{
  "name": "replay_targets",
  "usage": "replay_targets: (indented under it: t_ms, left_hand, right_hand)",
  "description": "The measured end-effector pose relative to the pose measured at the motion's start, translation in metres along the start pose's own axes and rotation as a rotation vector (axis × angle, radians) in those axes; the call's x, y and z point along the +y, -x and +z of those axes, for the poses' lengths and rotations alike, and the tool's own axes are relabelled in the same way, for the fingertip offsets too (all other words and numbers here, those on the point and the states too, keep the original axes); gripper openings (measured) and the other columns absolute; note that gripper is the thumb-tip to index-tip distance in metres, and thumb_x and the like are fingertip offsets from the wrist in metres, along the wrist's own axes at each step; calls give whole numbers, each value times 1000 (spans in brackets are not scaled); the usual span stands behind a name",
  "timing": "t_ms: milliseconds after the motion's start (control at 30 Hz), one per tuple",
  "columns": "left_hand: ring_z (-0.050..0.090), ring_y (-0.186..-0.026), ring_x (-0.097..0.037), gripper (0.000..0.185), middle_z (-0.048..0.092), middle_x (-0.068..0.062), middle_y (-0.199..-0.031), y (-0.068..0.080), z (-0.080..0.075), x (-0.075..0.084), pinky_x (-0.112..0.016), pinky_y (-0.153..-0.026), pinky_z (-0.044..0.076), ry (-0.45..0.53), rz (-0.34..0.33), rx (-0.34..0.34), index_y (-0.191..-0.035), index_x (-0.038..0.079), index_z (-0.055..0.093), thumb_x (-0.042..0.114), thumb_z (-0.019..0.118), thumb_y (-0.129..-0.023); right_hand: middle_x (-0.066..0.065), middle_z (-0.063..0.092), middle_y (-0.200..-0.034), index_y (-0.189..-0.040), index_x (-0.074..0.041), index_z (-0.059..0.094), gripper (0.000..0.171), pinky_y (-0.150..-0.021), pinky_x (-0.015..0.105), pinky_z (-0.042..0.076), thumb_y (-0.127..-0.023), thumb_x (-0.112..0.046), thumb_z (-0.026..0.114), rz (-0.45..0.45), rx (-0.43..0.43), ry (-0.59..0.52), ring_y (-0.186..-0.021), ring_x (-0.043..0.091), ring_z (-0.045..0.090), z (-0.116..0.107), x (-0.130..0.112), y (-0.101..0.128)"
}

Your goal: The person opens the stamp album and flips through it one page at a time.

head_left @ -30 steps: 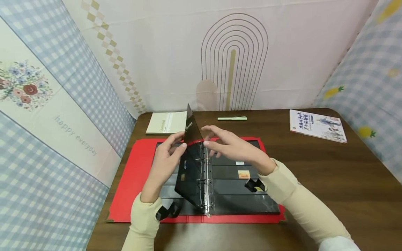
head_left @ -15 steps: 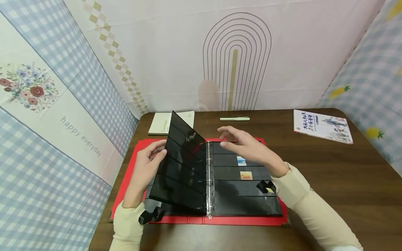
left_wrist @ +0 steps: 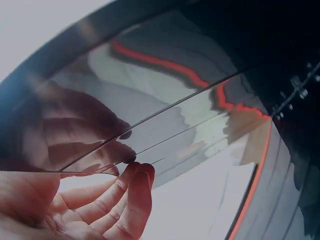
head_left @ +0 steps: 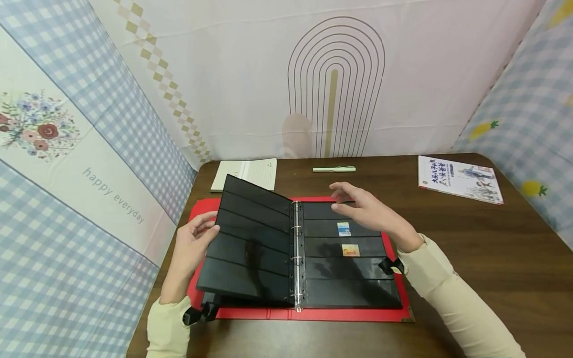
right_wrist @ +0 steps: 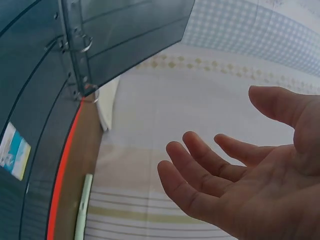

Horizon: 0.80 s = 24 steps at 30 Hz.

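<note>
A red ring binder [head_left: 195, 211] lies open on the table, filled with black pocket pages. My left hand [head_left: 207, 224] holds the left edge of one black page [head_left: 250, 238], which slants low over the left side. The left wrist view shows my fingers [left_wrist: 127, 192] curled under that glossy page [left_wrist: 165, 100]. My right hand [head_left: 353, 204] hovers open above the top of the right-hand page and holds nothing; its palm [right_wrist: 235, 180] faces up in the right wrist view. Two small stamps [head_left: 343, 228] [head_left: 350, 249] sit in the right page's pockets. Metal rings [head_left: 296, 248] run down the spine.
A pale green pen [head_left: 334, 169] lies behind the binder. A cream notebook [head_left: 250, 173] is at the back left and a printed booklet [head_left: 460, 179] at the back right. Brown tabletop [head_left: 470, 248] shows to the right. Fabric walls close in three sides.
The black page has swung from nearly upright over to the left and down. My left hand moved left with its edge. My right hand left the page and drifted right.
</note>
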<state>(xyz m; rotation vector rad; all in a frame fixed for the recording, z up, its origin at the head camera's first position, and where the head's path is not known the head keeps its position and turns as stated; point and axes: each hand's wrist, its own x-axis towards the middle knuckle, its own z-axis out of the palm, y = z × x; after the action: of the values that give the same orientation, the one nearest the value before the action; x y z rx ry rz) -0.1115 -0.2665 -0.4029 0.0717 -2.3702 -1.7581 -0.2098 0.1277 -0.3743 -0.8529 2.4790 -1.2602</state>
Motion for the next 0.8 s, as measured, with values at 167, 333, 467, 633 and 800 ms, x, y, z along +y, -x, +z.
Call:
replay_targets:
  t_ms: [167, 333, 467, 633, 800]
  left_hand:
    - [65, -85, -6, 35, 65, -26, -109, 0, -7, -9, -19, -75, 48, -38, -14, -26, -134, -7, 60, 3, 60, -100]
    - [55, -69, -6, 34, 65, -21, -103, 0, -12, -15, -20, -62, 44, -45, -33, -50, -134, -8, 59, 2, 58, -101]
    - [47, -61, -6, 34, 63, -13, -98, -1, -13, -21, -20, -54, 40, -28, -77, -44, -134, -9, 58, 1, 57, -102]
    - [46, -61, -5, 34, 61, -12, -97, 1, -15, -30, -18, -54, 39, -17, -112, -47, -134, -11, 56, 0, 56, -102]
    - [50, -67, -5, 34, 61, -17, -102, 3, -20, -39, -19, -58, 42, -48, -140, -69, -134, -13, 55, 0, 54, -102]
  right_hand:
    - [22, 53, -138, -150, 3, 38, 54, -108, 57, 38, -105, -20, 58, 12, 4, 0, -131, 39, 50, -3, 9, 1]
    - [24, 49, -143, -151, 3, 37, 56, -108, 58, 38, -104, -21, 59, 37, 10, 21, -135, 40, 46, -5, 16, 3]
    - [26, 46, -146, -151, 3, 35, 59, -107, 59, 39, -104, -21, 60, 56, 20, 51, -136, 42, 43, -5, 25, 4]
    - [26, 44, -148, -152, 4, 34, 63, -107, 61, 38, -102, -21, 63, 65, 26, 75, -137, 44, 41, -5, 38, 3]
    - [29, 40, -151, -153, 5, 31, 71, -108, 64, 34, -99, -23, 68, 77, 28, 104, -138, 46, 38, -6, 50, 3]
